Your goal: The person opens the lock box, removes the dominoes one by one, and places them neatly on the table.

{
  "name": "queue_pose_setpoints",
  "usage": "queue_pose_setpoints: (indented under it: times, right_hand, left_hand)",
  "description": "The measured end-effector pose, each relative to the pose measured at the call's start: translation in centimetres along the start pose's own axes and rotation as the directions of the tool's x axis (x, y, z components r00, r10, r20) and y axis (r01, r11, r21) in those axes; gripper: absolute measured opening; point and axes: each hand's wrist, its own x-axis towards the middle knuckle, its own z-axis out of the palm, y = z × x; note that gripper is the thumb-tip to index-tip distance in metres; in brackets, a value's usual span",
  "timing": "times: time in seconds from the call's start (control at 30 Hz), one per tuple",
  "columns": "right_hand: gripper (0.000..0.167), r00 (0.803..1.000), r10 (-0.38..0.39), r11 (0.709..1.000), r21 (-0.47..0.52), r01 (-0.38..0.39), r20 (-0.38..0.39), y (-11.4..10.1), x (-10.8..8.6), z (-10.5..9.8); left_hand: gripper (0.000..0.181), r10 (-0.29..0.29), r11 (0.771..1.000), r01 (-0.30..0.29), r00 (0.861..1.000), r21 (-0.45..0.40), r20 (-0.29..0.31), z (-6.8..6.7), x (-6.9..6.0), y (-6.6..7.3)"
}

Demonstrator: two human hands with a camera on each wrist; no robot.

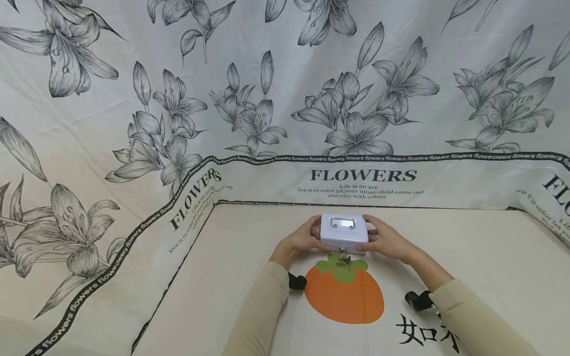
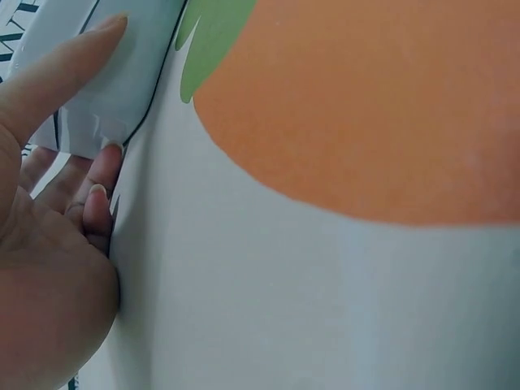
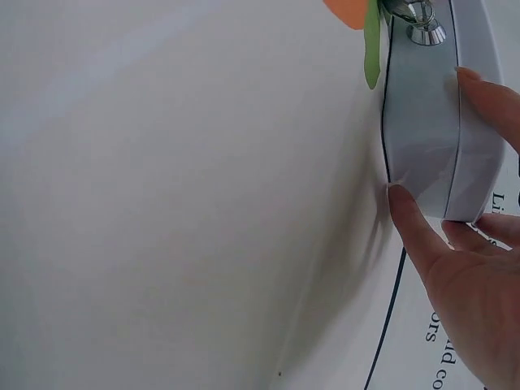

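A small white cash box (image 1: 344, 233) sits on the table with its lid down and a metal carry handle (image 1: 343, 223) on top. At its front hangs a metal lock (image 1: 343, 253), with what looks like keys below it. My left hand (image 1: 304, 236) holds the box's left side; in the left wrist view its thumb lies along the front and other fingertips touch the lower edge. On the opposite side my right hand (image 1: 387, 241) grips the box, one fingertip at the bottom corner in the right wrist view. The far side of the box is hidden.
The pale table cover bears a printed orange persimmon (image 1: 345, 294) just in front of the box and black characters (image 1: 425, 332) at the lower right. A flower-printed cloth (image 1: 356, 99) hangs behind and along the left. Black wrist devices (image 1: 418, 300) sit at both sleeves.
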Motion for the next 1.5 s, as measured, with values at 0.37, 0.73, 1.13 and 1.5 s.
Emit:
queue_pose_setpoints:
  times: [0.37, 0.73, 1.13, 1.5]
  right_hand:
    - [0.103, 1.0, -0.003, 1.0, -0.015, 0.003, -0.012, 0.3, -0.2, 0.2]
    - [0.103, 1.0, -0.003, 0.999, -0.054, 0.002, -0.025, 0.4, 0.1, 0.1]
    - [0.101, 1.0, -0.024, 0.999, -0.026, 0.024, -0.012, 0.7, 0.2, -0.4]
    - [0.094, 0.999, -0.033, 0.998, 0.063, 0.031, 0.036, 0.4, 0.4, -1.0]
  left_hand:
    - [0.104, 0.011, 1.0, -0.011, 1.0, -0.002, 0.005, 0.1, 0.0, -0.1]
    - [0.104, 0.009, 1.0, -0.009, 1.0, -0.01, 0.014, 0.0, -0.1, -0.1]
    - [0.105, 0.002, 1.0, -0.002, 1.0, -0.006, 0.019, 0.0, -0.2, 0.1]
    - [0.105, -0.01, 1.0, 0.01, 1.0, -0.011, 0.019, 0.0, -0.3, 0.1]
